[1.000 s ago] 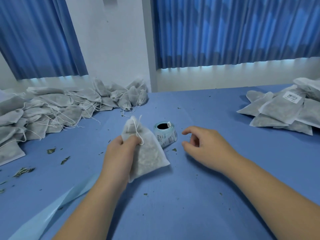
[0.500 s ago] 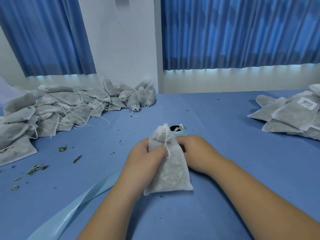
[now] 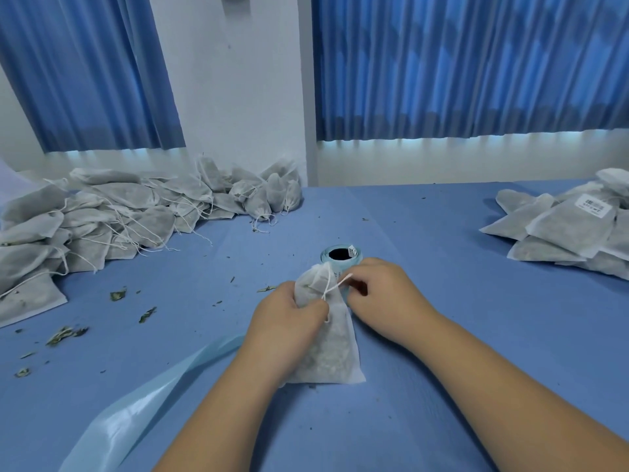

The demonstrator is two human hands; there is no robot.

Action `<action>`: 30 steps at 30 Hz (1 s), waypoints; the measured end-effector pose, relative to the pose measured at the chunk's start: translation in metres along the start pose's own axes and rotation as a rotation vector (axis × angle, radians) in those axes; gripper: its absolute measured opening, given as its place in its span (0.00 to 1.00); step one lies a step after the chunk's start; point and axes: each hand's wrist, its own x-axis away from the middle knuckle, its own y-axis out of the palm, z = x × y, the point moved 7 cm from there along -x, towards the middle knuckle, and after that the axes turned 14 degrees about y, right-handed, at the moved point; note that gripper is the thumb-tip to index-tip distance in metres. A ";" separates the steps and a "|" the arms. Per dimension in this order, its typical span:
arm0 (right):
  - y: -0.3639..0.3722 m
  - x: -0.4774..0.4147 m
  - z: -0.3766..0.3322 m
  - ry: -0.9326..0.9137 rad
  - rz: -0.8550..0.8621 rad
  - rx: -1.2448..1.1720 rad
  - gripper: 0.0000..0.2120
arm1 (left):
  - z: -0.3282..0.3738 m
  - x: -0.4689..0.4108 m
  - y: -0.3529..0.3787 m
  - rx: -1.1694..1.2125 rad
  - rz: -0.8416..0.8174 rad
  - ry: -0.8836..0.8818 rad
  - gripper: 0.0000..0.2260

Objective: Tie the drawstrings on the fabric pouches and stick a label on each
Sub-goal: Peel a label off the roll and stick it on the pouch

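Observation:
A white fabric pouch (image 3: 332, 349) filled with dried herbs stands at the table's middle, its bottom edge on the blue cloth. My left hand (image 3: 286, 318) grips the pouch below its gathered neck. My right hand (image 3: 384, 298) pinches the white drawstring (image 3: 335, 286) and holds it taut to the right of the neck. Just behind the hands sits the light-blue label roll (image 3: 340, 255), partly hidden by them.
A big heap of unlabelled pouches (image 3: 119, 216) with loose strings lies at the back left. A stack of labelled pouches (image 3: 571, 229) sits at the right. A strip of pale-blue backing paper (image 3: 136, 410) trails front left. Herb crumbs (image 3: 68, 332) dot the blue table (image 3: 476, 335).
My right hand came in from the right and took hold of the drawstring. The left hand brought the pouch to the table's middle and stood it more upright.

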 end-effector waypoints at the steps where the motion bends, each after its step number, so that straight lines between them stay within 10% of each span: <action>1: -0.001 0.000 0.000 0.009 0.006 -0.014 0.10 | -0.001 0.000 0.000 0.004 0.002 -0.008 0.02; 30: -0.055 0.012 0.025 0.354 -0.072 -0.433 0.12 | -0.012 0.002 -0.005 0.407 0.014 -0.140 0.06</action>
